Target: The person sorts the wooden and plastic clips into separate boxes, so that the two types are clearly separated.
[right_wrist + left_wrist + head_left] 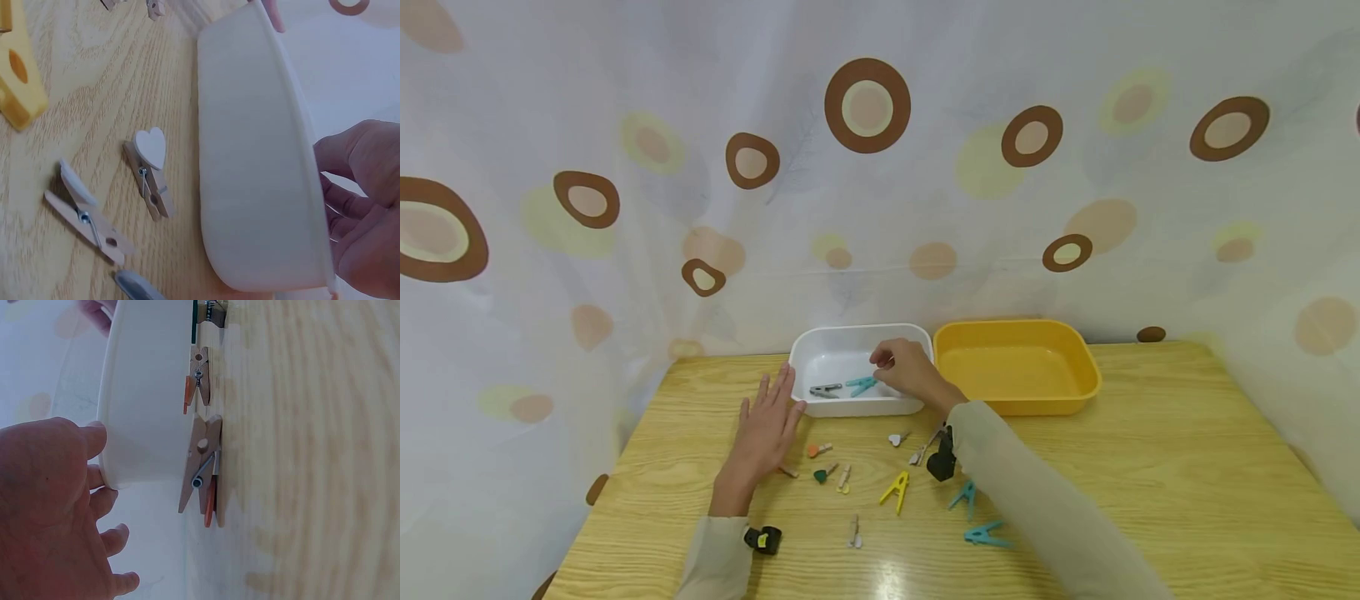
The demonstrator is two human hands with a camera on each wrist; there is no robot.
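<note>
My left hand [762,442] lies at the left end of the white tray [853,407], its fingers spread. In the left wrist view the thumb and a fingertip touch the tray's rim. My right hand [910,371] hangs over the tray's right part, fingers loosely bent, with nothing visible between them; the tray wall hides part of them in the right wrist view. Below the fingertips a teal clothespin [862,384] lies in the tray beside a grey clothespin [826,390]. Near my left hand stands a wooden clothespin with an orange piece [202,469].
A yellow tray [1018,407] adjoins the white one on the right. On the wooden table [1187,475] lie a yellow clothespin [896,492], two more teal clothespins [987,534], a heart-topped wooden clothespin [150,169] and several other small ones. A patterned curtain [880,208] rises behind.
</note>
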